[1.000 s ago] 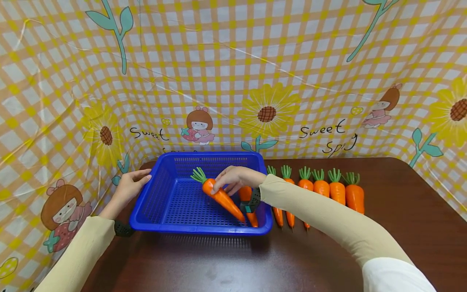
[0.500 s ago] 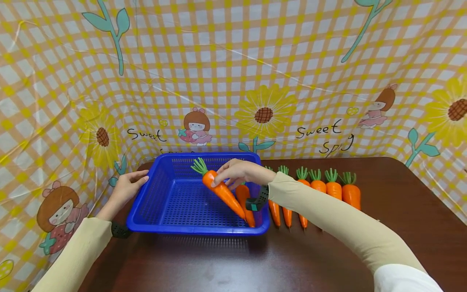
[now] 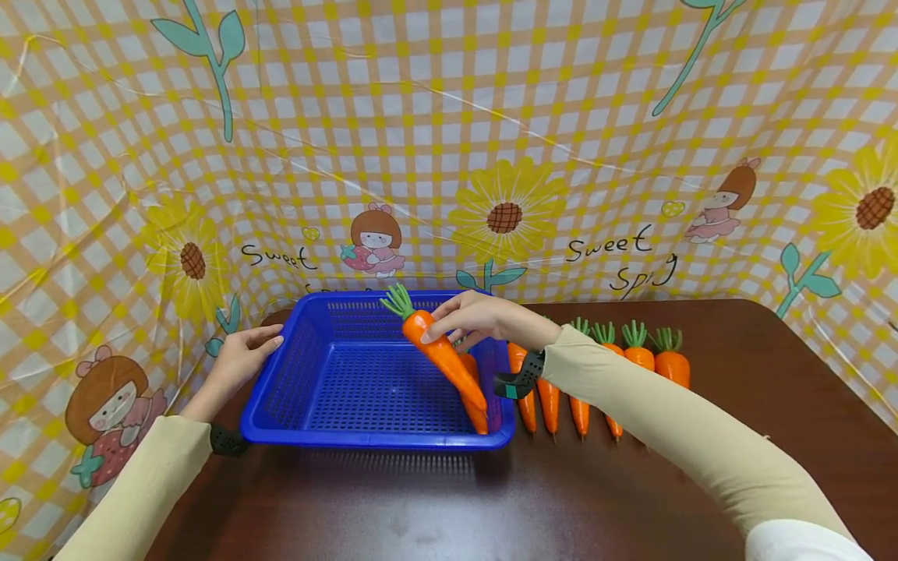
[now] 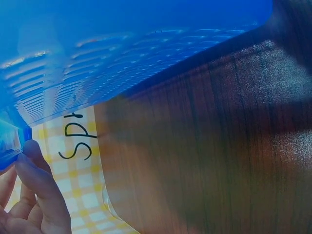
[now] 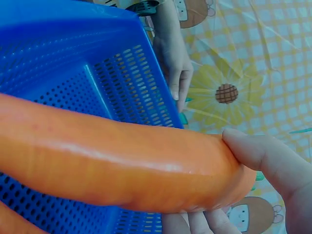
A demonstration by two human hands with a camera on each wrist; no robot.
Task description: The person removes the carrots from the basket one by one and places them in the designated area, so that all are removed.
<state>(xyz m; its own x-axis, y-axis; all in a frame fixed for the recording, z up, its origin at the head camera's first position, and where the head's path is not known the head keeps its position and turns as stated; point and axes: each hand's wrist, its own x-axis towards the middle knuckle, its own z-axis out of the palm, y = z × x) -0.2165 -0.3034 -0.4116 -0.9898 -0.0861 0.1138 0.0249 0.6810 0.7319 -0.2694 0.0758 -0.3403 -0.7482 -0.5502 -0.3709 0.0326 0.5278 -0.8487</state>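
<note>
My right hand (image 3: 484, 318) holds an orange carrot (image 3: 449, 362) by its thick end, thumb on one side and fingers on the other. Its green stalks point up and left, and its tip slants down inside the blue plastic basket (image 3: 379, 441). A second carrot (image 3: 471, 366) lies at the basket's right end, partly hidden behind the held one. At the basket's left rim, my left hand (image 3: 244, 357) pinches the edge between thumb and fingers; the left wrist view shows the thumb (image 4: 36, 168) against the blue rim. The right wrist view shows the held carrot (image 5: 122, 161) close up, over the perforated basket.
Several carrots (image 3: 549, 405) lie in a row on the dark wooden table (image 3: 435, 506) right of the basket, partly covered by the right sleeve (image 3: 652, 397). A checked cloth (image 3: 421, 140) with sunflowers hangs behind and at both sides.
The right hand has lifted the carrot and moved it to the right, towards the basket's right end. The left hand stays at the left rim.
</note>
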